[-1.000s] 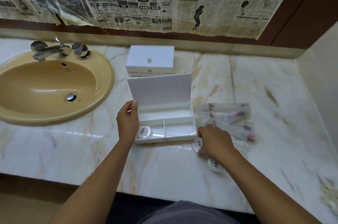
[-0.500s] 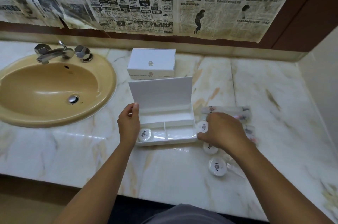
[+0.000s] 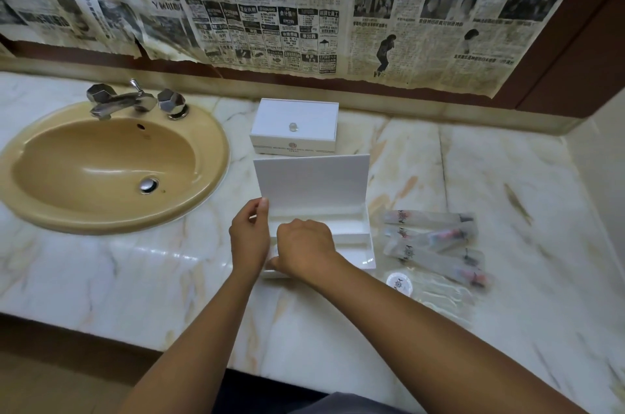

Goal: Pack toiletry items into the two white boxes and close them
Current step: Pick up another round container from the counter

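Since the earlier frame the right hand [image 3: 306, 249] has come from the loose items at the box's right edge to over the near-left compartment of the open box [image 3: 355, 231], fingers curled downward; whether it grips a round packet I cannot tell, since the hand hides what is beneath it. At about nine o'clock from it, the left hand [image 3: 248, 239] holds the box's left wall, thumb and fingers pinched on the upright lid's edge [image 3: 262, 205]. By my reckoning packing is early: at three o'clock a round packet [image 3: 399, 283] and several clear-wrapped tubes [image 3: 429, 239] wait on the bench [image 3: 338, 339], well apart from both hands. At twelve o'clock, farther back, the second white box [image 3: 294, 126] sits closed.
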A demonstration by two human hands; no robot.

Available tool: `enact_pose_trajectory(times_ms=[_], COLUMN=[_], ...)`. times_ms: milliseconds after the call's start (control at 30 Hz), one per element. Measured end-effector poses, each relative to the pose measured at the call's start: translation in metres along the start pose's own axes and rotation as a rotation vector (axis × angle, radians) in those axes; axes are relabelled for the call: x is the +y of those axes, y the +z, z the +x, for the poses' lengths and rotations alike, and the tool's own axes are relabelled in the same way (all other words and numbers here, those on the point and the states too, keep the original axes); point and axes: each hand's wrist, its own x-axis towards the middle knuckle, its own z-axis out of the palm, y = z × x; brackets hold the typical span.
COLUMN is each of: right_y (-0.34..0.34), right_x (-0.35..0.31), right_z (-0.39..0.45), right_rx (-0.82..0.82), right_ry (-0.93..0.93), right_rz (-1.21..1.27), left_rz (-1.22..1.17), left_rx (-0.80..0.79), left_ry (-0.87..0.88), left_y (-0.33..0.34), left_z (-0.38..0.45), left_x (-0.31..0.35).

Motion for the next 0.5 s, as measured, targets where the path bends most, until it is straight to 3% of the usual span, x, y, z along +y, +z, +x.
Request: enact_pose_trajectory(times_ms=[333,500], right_y=[0.0035,0.0041], right_x=[-0.0014,-0.0049], right_z=[0.0019,0.007], right_rx=[-0.06,-0.186], right_ry=[0.028,0.053], right_rz=[-0.078,-0.124], left_rz=[-0.007,-0.002], left_rx=[0.0,-0.012], left_ry=[-0.028,-0.027], left_y=[-0.0005,-0.0011], left_z=[-0.0001,-0.0001], left_x=[0.0019,0.0031])
